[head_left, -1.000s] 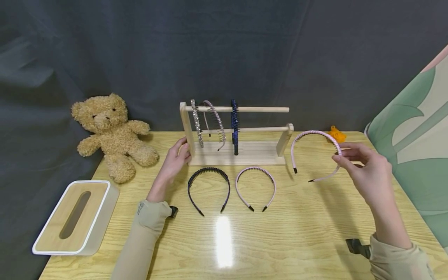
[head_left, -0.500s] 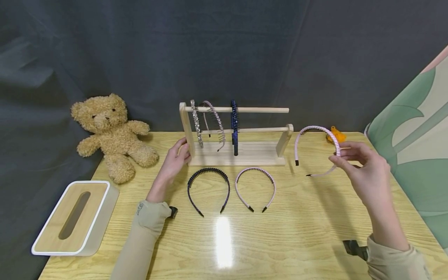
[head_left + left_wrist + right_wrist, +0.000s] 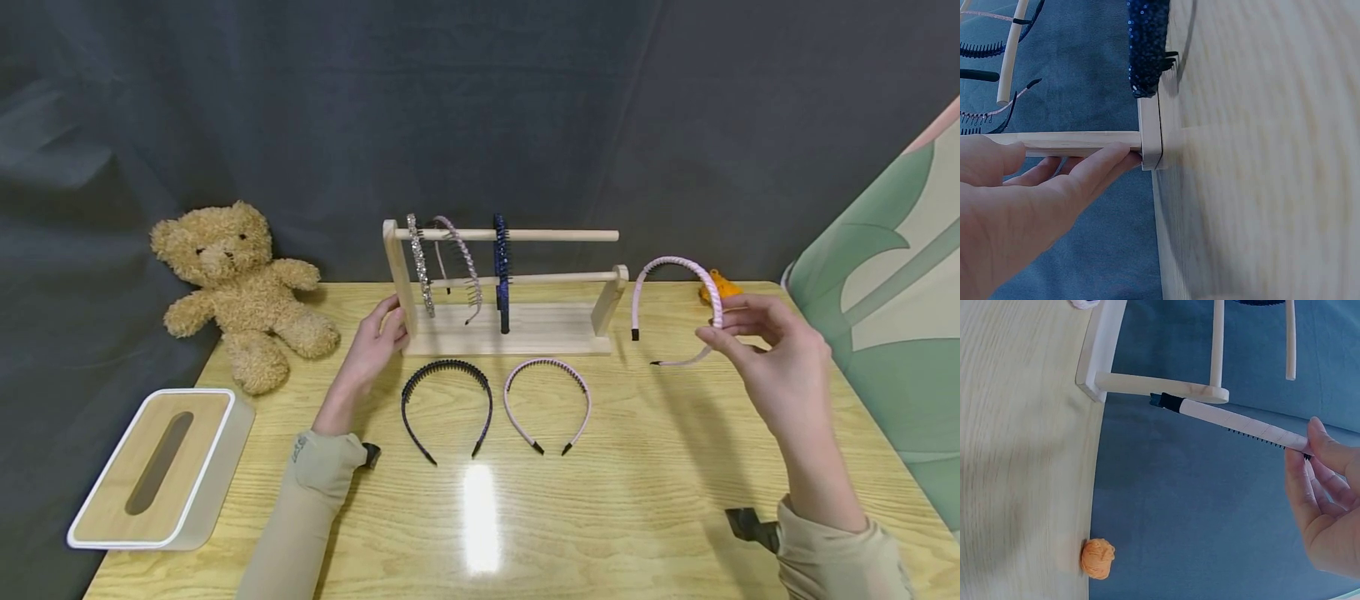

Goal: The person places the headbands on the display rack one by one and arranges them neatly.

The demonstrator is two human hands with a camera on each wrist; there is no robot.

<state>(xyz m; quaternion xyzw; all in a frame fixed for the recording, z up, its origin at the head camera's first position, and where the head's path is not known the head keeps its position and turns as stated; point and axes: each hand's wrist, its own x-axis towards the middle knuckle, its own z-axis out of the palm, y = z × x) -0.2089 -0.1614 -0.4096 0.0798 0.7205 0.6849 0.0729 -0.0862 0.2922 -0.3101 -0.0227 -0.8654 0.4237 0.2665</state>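
Note:
A wooden rack (image 3: 536, 327) with two rails stands at the back of the table. My left hand (image 3: 375, 335) holds the rack's left post; in the left wrist view the thumb (image 3: 1015, 156) lies on one side and some fingertips are hidden behind the wood. To the rack's right, my right hand (image 3: 783, 354) pinches a pink ribbon-wrapped headband (image 3: 678, 260) between thumb and fingers, raised above the table with its black tips hanging down. On the rack hang a silvery glittery headband (image 3: 420, 262), a pink one (image 3: 468, 258) and a dark blue sequined one (image 3: 502, 267).
A black toothed headband (image 3: 447, 364) and another pink headband (image 3: 551, 362) lie before the rack. A teddy bear (image 3: 247, 296) sits at left, behind a tissue box (image 3: 97, 500). An orange yarn ball (image 3: 1097, 558) lies near the back right edge.
My right hand has moved slightly left, lifting the pink headband a little and turning it more upright. The left hand and the rack have stayed in place.

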